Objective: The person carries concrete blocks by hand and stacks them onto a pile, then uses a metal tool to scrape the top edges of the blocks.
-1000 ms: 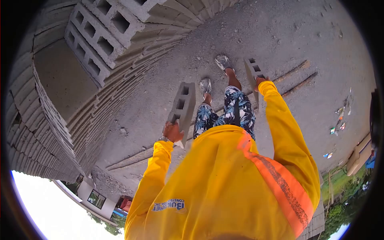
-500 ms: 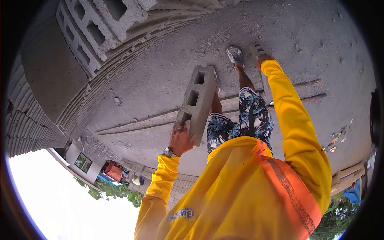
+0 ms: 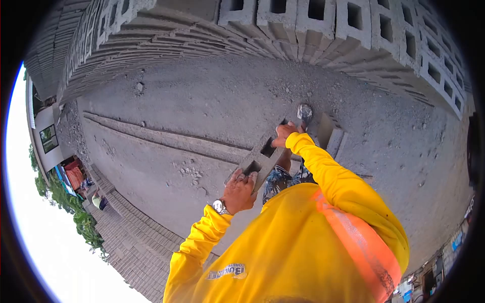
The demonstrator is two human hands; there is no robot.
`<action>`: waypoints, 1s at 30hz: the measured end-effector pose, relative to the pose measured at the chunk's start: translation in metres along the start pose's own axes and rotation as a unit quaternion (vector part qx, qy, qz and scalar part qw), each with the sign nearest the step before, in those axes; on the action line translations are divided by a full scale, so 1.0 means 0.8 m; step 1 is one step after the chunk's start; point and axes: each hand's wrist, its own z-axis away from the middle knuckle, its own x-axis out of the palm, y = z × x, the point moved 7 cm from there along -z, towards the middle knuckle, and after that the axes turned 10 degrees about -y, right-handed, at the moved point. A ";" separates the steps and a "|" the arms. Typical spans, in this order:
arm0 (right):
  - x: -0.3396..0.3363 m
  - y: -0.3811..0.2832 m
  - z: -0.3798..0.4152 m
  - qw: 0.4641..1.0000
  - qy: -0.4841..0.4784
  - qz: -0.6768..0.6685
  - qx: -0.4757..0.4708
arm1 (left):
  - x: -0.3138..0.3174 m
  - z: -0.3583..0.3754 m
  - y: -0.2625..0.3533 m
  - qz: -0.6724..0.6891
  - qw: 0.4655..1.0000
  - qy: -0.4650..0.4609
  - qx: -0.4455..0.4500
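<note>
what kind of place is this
Most likely an outdoor block yard or building-supply lot. Long stacks of hollow concrete blocks line a gritty concrete ground, and the person holds a block with the left hand and right hand. Another block lies beside it.

Both hands, left hand (image 3: pixel 239 191) and right hand (image 3: pixel 283 133), grip one hollow concrete block (image 3: pixel 260 159) above gravel ground (image 3: pixel 202 101).
</note>
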 end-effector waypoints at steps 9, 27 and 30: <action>-0.002 -0.189 0.079 0.988 0.090 0.054 -0.117 | -0.013 0.199 -0.019 0.141 0.984 0.059 -0.093; -0.610 -0.342 0.298 0.867 0.342 0.298 -0.205 | -0.442 0.116 0.023 0.062 0.854 0.516 -0.016; -0.697 -0.323 0.271 0.871 0.335 0.310 -0.184 | -0.516 0.062 0.013 0.034 0.836 0.548 0.000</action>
